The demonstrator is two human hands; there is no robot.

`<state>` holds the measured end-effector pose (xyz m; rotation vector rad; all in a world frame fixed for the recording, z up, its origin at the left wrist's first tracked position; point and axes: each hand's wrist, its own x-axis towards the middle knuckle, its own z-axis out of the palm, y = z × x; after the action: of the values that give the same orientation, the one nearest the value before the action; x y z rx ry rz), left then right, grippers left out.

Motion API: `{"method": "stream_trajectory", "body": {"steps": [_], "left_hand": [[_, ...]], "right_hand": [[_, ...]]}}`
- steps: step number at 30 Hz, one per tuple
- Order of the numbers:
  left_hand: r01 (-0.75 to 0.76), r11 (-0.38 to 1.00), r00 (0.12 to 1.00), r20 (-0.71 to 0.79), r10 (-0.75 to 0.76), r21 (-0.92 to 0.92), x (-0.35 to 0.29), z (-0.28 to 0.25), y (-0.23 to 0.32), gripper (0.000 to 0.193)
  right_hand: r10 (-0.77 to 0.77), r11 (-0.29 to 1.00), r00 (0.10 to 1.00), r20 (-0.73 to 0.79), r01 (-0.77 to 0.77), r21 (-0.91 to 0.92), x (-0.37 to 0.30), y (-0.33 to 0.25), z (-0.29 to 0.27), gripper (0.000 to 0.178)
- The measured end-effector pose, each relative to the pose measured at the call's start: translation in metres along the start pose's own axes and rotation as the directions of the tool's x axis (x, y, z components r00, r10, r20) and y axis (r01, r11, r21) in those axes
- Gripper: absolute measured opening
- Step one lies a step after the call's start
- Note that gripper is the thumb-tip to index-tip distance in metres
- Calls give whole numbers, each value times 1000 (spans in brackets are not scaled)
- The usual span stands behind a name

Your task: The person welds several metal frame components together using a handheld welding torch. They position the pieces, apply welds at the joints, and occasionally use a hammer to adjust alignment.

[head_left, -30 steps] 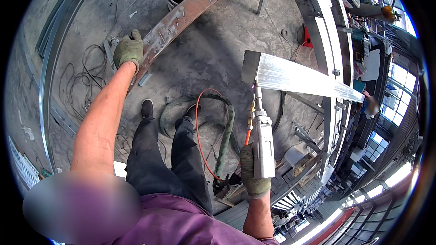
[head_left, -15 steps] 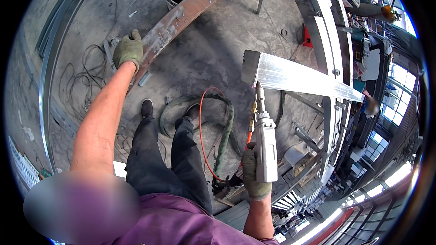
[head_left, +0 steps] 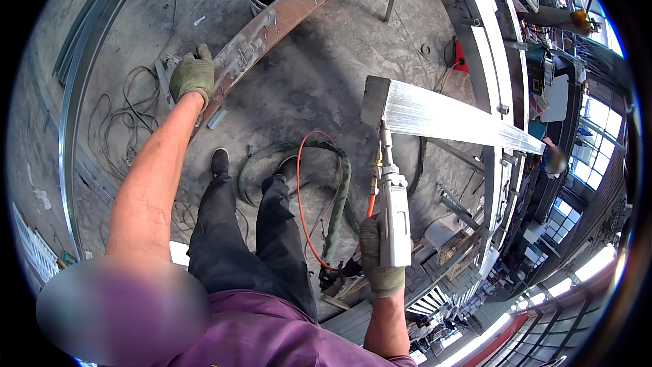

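Grey power tool (head_left: 395,221) is grasped by right hand (head_left: 373,255), tip held at silvery bar (head_left: 435,110). Rusty curved beam (head_left: 292,12) is met by left hand (head_left: 192,78); finger closure can't be told.

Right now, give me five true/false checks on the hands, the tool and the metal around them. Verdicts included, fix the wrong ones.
1. The right hand holds a grey handheld tool. True.
2. Both hands are bare. False: both wear greenish gloves.
3. The tool points at the lower edge of the shiny metal bar. True.
4. The left hand is on the tool too. False: it is at the edge of the brown curved beam.
5. The bucket stands between the person's feet. False: it is on the far side of the beam, at the top of the picture.
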<state>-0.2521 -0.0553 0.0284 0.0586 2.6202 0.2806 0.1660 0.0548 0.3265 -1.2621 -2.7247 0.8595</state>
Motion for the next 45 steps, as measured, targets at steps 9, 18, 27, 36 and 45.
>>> {"method": "stream_trajectory", "body": {"steps": [9,18,27,36,45], "left_hand": [[-12,1000,1000,-5,12,1,-1,-1,0,73],[-16,1000,1000,-23,16,-6,1,3,-1,75],[4,1000,1000,4,-4,4,-1,1,2,76],[10,999,1000,-3,-10,-47,-3,-10,2,78],[-91,992,995,-51,87,-89,9,11,-1,83]], "right_hand": [[34,999,999,-12,-34,-8,-1,1,2,13],[72,997,997,7,-72,9,-5,0,0,14],[32,999,999,-11,-32,2,-2,1,1,13],[54,993,998,-30,-50,110,-36,-3,10,16],[189,982,961,-201,-179,66,-121,-9,3,15]]}}
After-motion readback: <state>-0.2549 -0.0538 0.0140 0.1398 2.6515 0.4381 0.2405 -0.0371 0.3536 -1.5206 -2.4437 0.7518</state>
